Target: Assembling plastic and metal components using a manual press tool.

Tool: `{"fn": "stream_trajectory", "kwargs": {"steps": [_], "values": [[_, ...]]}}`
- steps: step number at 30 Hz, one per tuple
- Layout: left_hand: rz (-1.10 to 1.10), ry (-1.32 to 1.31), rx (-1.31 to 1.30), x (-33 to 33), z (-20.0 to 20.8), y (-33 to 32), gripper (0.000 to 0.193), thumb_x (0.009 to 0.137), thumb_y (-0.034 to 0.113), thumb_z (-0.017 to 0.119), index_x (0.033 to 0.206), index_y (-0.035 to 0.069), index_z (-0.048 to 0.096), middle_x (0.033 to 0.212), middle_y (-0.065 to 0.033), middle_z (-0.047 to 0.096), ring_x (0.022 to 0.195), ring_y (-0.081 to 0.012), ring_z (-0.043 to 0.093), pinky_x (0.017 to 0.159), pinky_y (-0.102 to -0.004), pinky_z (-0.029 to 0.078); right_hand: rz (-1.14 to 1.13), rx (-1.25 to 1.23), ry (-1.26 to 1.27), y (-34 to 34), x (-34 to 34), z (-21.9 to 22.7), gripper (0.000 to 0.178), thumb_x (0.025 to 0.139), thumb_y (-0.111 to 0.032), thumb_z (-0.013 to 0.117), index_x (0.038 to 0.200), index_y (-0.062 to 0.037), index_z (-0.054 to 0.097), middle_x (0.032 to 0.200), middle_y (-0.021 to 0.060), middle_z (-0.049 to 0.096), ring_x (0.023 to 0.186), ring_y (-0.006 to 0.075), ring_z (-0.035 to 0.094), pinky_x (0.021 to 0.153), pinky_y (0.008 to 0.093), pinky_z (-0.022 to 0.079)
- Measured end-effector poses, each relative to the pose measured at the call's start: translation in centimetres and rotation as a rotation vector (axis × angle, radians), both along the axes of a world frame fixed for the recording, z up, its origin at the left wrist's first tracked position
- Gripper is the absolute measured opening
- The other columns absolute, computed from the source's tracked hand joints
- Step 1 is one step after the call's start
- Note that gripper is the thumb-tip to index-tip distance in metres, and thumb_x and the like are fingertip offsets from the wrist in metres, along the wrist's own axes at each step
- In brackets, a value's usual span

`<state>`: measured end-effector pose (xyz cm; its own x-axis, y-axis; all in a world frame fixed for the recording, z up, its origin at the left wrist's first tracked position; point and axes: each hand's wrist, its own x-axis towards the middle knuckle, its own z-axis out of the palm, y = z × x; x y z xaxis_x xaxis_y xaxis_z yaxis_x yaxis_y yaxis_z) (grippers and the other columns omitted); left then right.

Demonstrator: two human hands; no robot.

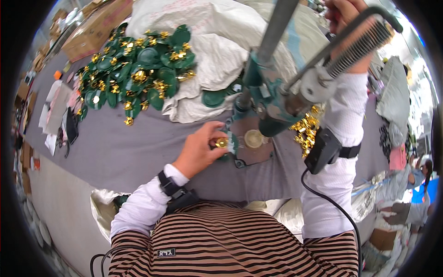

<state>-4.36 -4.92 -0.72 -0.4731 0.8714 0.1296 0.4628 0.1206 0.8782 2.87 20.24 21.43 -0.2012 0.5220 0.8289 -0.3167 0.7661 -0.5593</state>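
A green disc (234, 143) with a shiny gold bow (222, 142) is pinched in my left hand (200, 150), at the left side of the press base (253, 154). A round pale die (253, 138) sits on that base. The green hand press (265, 85) stands over it, with a grey bar and a coil spring (360, 48) reaching up to the right. My right hand (344, 16) is raised behind the bar and spring, fingers curled; what they close on is hidden.
A large heap of green discs with gold bows (138, 69) lies at the left on the grey cloth (124, 147). Loose gold bows (305, 131) lie right of the press. White woven sacks (212, 60) and a cardboard box (94, 30) are at the back. People sit at the far right.
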Motion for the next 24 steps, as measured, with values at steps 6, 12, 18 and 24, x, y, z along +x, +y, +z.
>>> {"fn": "stream_trajectory", "kwargs": {"steps": [6,12,18,24], "values": [[-0.035,0.182,0.115,4.5,-0.8,6.6,0.053,0.071,0.012,0.080,0.111,0.001,0.048,0.088,-0.0143,0.068,0.078,-0.0255,0.065,0.069,-0.0331,0.052,0.306,-0.050,0.095,1.9,0.4,-0.7,0.016,0.091,-0.011,0.056,0.088,0.0019,0.066,0.071,0.0029,0.060,0.057,0.0079,0.052,0.051,0.0202,0.042],[0.033,0.110,-0.048,5.0,-0.8,7.2,0.066,0.070,0.010,0.079,0.124,0.003,0.043,0.097,-0.0155,0.067,0.094,-0.0361,0.062,0.079,-0.0417,0.050,0.067,0.058,0.215,-0.5,3.4,-1.3,0.020,0.092,-0.010,0.052,0.088,0.0024,0.067,0.075,0.0037,0.063,0.058,0.0087,0.053,0.055,0.0205,0.044],[0.054,0.072,-0.027,4.8,-0.8,6.6,0.069,0.069,0.010,0.079,0.128,0.002,0.044,0.104,-0.0149,0.065,0.100,-0.0344,0.058,0.084,-0.0410,0.048,0.152,0.114,0.180,-8.1,19.7,-12.9,0.019,0.095,-0.027,0.050,0.088,-0.0131,0.060,0.083,0.0058,0.053,0.078,0.0250,0.057,0.079,0.0486,0.045],[0.011,0.141,0.147,5.1,-1.7,6.9,0.058,0.070,0.017,0.081,0.117,0.001,0.050,0.098,-0.0142,0.060,0.090,-0.0295,0.059,0.077,-0.0379,0.050,-0.053,0.074,-0.161,-10.8,22.6,-19.0,0.017,0.092,-0.018,0.051,0.084,-0.0068,0.060,0.075,0.0092,0.054,0.083,0.0289,0.059,0.089,0.0521,0.048]]}}
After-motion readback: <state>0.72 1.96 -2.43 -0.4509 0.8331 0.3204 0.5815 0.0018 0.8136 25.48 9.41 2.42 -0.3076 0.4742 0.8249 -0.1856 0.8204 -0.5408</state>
